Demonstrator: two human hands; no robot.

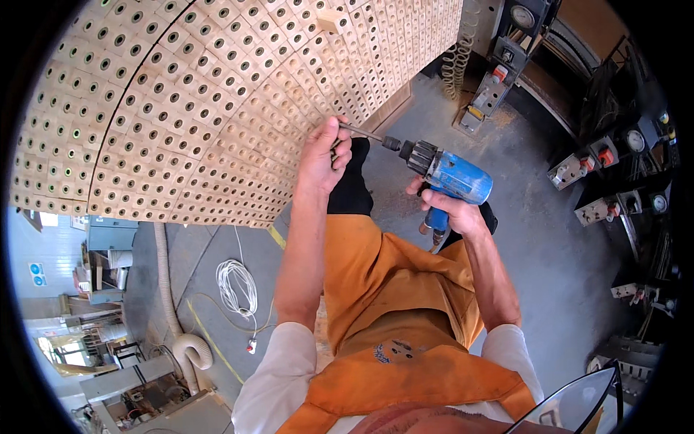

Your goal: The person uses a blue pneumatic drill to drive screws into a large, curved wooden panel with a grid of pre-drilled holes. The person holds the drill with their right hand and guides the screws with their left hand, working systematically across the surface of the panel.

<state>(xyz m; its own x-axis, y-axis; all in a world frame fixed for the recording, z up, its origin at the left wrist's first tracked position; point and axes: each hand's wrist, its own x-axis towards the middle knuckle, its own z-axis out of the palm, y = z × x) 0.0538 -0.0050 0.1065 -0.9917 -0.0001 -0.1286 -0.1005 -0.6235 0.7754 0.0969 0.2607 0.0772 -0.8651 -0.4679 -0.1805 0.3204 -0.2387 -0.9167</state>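
Observation:
My right hand is wrapped around the handle of a blue air-powered driver, its nose pointing left. A long, thin metal bit sticks out of its chuck. My left hand is closed at the bit's tip, thumb and forefinger touching it or right beside it. Small dark metal pieces show between its curled fingers, too small to make out fully. Just beyond this hand stand tight rows of pale wooden blocks with round holes. Many holes hold dark metal rings; those nearest my left hand look bare.
A loose wooden block lies on the rows. A coil of white cable and a ribbed hose are on the floor at left. At right stand machines with gauges, and a coiled air hose hangs near the blocks' far corner.

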